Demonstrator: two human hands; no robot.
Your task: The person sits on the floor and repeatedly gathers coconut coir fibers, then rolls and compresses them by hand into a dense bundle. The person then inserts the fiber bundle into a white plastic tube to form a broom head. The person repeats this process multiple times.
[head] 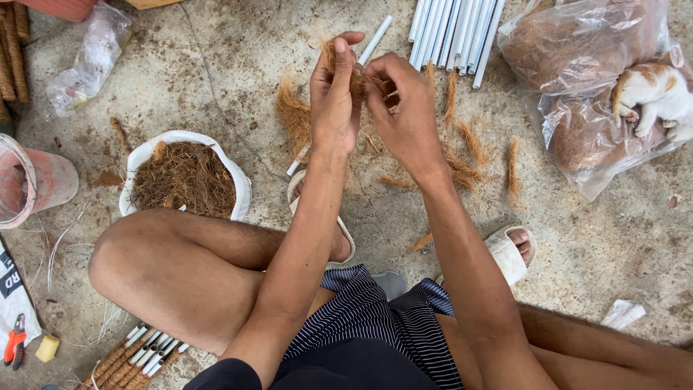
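My left hand [333,97] and my right hand [406,108] are raised together over the concrete floor. Both pinch a small tuft of brown coconut fibre [358,81] and press it around a white plastic tube [375,40] whose upper end sticks out beyond my fingers. The tube's lower end [297,160] shows below my left wrist. Several short fibre tufts [462,162] lie scattered on the floor under my hands.
A white sack of loose fibre [185,177] stands by my left knee. A bundle of white tubes [455,29] lies at the top. Clear bags of fibre [577,43] sit top right, a kitten [653,90] on them. Fibre-wrapped tubes [137,355] and pliers [14,341] lie bottom left.
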